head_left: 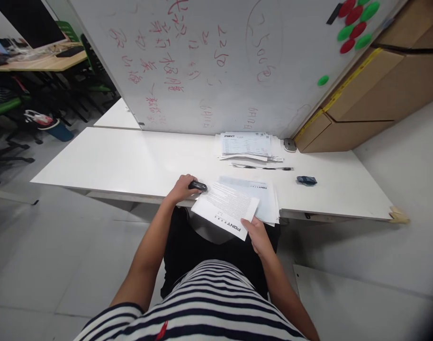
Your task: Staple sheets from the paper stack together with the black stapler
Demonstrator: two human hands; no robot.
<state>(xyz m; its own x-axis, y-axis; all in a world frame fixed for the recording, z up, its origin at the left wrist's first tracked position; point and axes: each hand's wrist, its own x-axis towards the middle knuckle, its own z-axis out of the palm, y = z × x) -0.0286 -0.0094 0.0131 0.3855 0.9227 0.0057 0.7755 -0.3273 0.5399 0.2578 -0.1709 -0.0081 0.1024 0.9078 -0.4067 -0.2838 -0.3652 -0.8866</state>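
Stapler (198, 186) at the sheet's (225, 206) far-left corner.
The left hand (183, 187) grips it; the right hand (258, 234) pinches the sheet's near-right end, long axis slanting between them over the desk's (148, 161) edge.

Red and green magnets (354, 15) dot a whiteboard (234, 94) beside stacked cardboard boxes (365, 87), with a monitor (28, 19) at upper left.

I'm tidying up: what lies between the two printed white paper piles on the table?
In the head view, a long, thin, partly black strip lies there.
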